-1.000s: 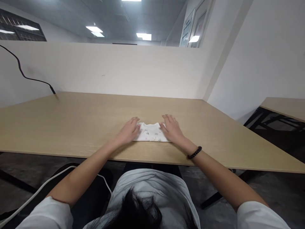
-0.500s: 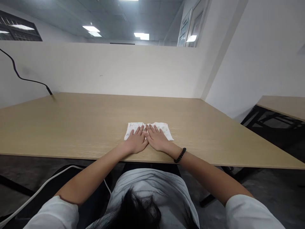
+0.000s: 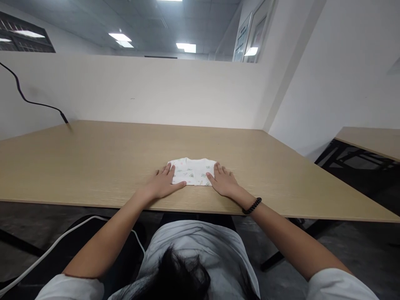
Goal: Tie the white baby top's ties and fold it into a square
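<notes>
A small white cloth (image 3: 195, 171) with a scattered coloured print lies flat on the table near its front edge; whether it is a garment I cannot tell. At its left side rests my left hand (image 3: 163, 182), fingers spread, the thumb at the near left corner. My right hand (image 3: 223, 180) lies over the cloth's right side, palm down, with the fingers stretched out and the thumb on the print. Both hands touch the cloth without gripping it. The outer side edges of the cloth are partly hidden under the fingers.
The wooden table (image 3: 109, 158) ends at a low white partition (image 3: 168, 89). From the left, a black cable (image 3: 40, 105) reaches down to the tabletop. Another table (image 3: 371, 137) stands at the right. A white cable (image 3: 59, 239) runs beside my left arm.
My hands have slid apart from the middle of the cloth to its left and right sides. The printed centre of the cloth is now uncovered.
</notes>
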A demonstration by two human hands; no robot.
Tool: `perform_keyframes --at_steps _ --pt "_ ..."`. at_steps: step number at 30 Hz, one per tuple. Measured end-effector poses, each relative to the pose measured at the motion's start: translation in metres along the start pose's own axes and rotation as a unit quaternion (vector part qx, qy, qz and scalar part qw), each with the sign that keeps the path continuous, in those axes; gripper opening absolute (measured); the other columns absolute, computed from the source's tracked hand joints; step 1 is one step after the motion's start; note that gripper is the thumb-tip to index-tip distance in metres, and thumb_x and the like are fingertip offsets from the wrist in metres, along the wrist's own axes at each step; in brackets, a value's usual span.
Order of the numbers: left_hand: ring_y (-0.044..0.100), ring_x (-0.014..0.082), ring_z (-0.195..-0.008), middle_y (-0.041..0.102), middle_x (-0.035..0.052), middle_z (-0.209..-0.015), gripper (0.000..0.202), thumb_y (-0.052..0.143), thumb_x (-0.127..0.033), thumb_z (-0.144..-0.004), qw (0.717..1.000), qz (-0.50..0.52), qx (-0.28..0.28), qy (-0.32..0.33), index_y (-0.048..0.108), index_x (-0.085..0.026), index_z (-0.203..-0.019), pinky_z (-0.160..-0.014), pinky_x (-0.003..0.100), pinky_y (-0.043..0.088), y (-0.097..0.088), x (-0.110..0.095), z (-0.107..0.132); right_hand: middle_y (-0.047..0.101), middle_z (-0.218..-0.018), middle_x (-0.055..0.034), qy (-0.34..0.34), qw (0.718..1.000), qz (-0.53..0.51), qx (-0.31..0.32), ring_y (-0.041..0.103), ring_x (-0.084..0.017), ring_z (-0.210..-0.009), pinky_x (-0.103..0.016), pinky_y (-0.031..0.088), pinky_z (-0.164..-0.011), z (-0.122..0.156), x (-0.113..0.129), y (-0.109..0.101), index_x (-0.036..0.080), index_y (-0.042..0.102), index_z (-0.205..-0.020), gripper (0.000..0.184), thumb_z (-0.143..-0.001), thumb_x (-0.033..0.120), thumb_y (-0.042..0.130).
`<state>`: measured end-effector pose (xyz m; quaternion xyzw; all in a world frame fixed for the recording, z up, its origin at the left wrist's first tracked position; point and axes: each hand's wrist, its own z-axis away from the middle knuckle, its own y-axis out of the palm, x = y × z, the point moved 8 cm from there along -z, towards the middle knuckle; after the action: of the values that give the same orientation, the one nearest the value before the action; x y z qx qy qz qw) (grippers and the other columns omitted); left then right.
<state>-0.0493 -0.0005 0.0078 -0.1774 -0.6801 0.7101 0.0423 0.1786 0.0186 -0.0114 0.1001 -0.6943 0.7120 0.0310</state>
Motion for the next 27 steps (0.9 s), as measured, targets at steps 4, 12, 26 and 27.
perform_keyframes --at_steps 4,12,26,27 --pt "0.022 0.0354 -0.151 0.023 0.0223 -0.162 0.101 0.031 -0.079 -0.087 0.999 0.015 -0.011 -0.032 0.025 -0.006 -0.157 -0.119 0.049 0.022 -0.001 0.029 0.008 0.009 -0.166 -0.0213 -0.002 1.0 -0.008 -0.003 0.014 -0.038 -0.152 -0.058 0.015 -0.119 -0.002 -0.002 0.002 0.003 0.013 -0.16 0.08 -0.101 0.058 0.017" --pt "0.018 0.0333 -0.152 0.026 0.0179 -0.162 0.084 0.025 -0.069 -0.095 0.999 -0.001 -0.04 -0.022 0.03 -0.012 -0.157 -0.12 0.053 0.018 0.001 0.047 0.022 0.008 -0.166 -0.0217 -0.008 1.0 -0.018 0.001 0.01 -0.035 -0.153 -0.054 0.016 -0.12 -0.001 -0.003 0.002 0.0 0.013 -0.159 0.077 -0.102 0.051 0.016" --pt "0.024 0.0335 -0.151 0.029 0.0142 -0.162 0.071 0.028 -0.064 -0.097 0.998 0.026 -0.053 -0.005 0.043 -0.022 -0.152 -0.119 0.053 0.018 -0.002 0.044 0.025 0.005 -0.166 -0.0222 -0.001 1.0 0.002 0.014 0.012 -0.036 -0.153 -0.051 0.017 -0.121 0.001 -0.003 0.0 -0.003 0.011 -0.158 0.077 -0.103 0.05 0.015" --pt "0.024 0.0334 -0.151 0.029 0.0142 -0.163 0.071 0.028 -0.063 -0.097 0.998 0.024 -0.051 -0.007 0.043 -0.022 -0.152 -0.12 0.053 0.018 -0.002 0.044 0.025 0.005 -0.166 -0.0222 0.0 1.0 0.003 0.015 0.012 -0.036 -0.153 -0.051 0.017 -0.121 0.001 -0.003 0.0 -0.004 0.011 -0.158 0.077 -0.103 0.05 0.015"
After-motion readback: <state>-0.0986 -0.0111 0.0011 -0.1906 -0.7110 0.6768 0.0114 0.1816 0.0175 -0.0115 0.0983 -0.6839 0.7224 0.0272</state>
